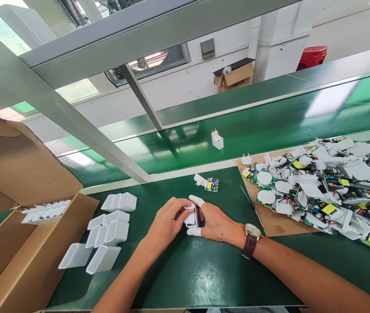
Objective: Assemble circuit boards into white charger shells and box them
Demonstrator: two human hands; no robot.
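Between both hands, over the green bench, is a white plastic charger housing [191, 220]. My right hand [219, 222], with white finger cots on thumb and finger and a watch at the wrist, grips the housing from the right. From the left, my left hand [168, 219] pinches a white piece at its upper edge; the fingers partly hide it. Just beyond the hands lies a circuit board [212, 184] with a yellow component, joined to a white plug part [200, 180]. Several empty white housings [116, 231] stand left of my left hand.
An open cardboard box [77, 230] holding white chargers stands at left. At right, circuit boards and white parts [308, 187] are heaped on cardboard [278, 224], with tweezers [250, 200] by its edge. One white charger [217, 140] sits on the green conveyor [185, 145]. A metal post [90, 134] rises beyond.
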